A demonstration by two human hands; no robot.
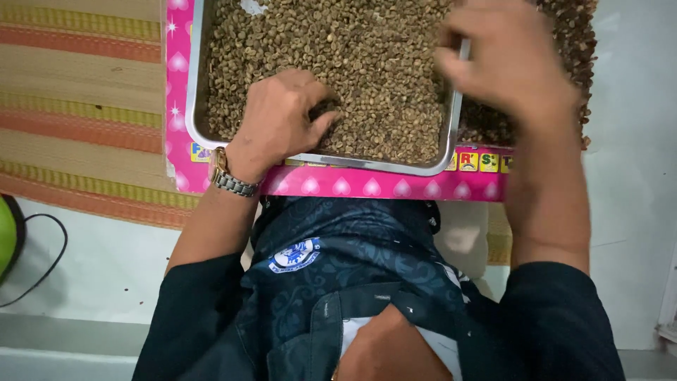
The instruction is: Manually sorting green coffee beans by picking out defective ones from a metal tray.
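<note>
The left hand rests in a metal tray full of green-brown beans. Its fingers are curled together w/ the tips pushed into the beans near the front edge of the tray; whether they pinch any bean, cannot tell. A metal watch sits on the left wrist.

The right hand is at the right side of the tray, blurred. Its fingers are bent and close together over the tray's right rim; if they grip the rim or only touch it is not clear. Just beside the tray on the right lies a pile of darker, brownish beans, partly hidden by the right hand and arm.

The tray stands on a pink board w/ heart shapes and coloured letter squares along its front edge. The board lies on a striped mat in tan, green and orange, which covers a pale floor. At far left a green round thing shows at the frame edge, w/ a black cable curving beside it. The person wears a dark blue shirt w/ a round badge.
</note>
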